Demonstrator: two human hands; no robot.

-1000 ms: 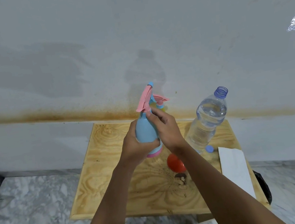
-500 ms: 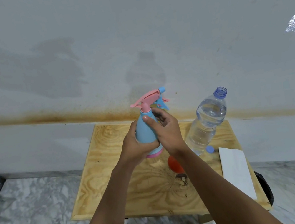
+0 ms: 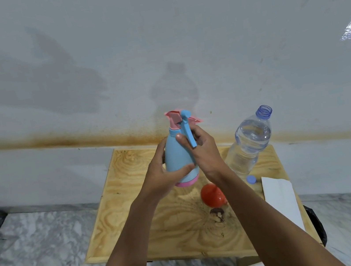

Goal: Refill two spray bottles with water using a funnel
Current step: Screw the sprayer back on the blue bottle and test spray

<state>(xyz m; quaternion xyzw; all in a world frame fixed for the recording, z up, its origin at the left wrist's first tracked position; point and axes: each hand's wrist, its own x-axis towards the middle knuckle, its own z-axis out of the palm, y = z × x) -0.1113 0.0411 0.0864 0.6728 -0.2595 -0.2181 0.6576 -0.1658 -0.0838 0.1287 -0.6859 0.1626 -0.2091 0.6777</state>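
Observation:
A light-blue spray bottle [image 3: 177, 155] with a pink base is lifted just above the wooden table [image 3: 136, 209]. My left hand [image 3: 161, 177] grips its body from the left. My right hand [image 3: 208, 155] wraps its shoulder from the right, thumb on the front, and the blue trigger hangs over my fingers. Its pink and blue spray head [image 3: 178, 118] sits on the neck. Behind it, only the pink head of a second spray bottle [image 3: 194, 119] shows. A red funnel [image 3: 213, 196] lies on the table under my right wrist.
An open clear water bottle [image 3: 252, 140], nearly full, stands at the back right, its blue cap [image 3: 251, 179] beside its foot. A white folded sheet [image 3: 279, 201] lies along the table's right edge. A stained wall rises right behind; marble floor surrounds the table.
The spray head has turned on the bottle: its nozzle first pointed up-left, then sideways, and now the trigger faces me. My right hand shifted around the neck; my left kept its hold.

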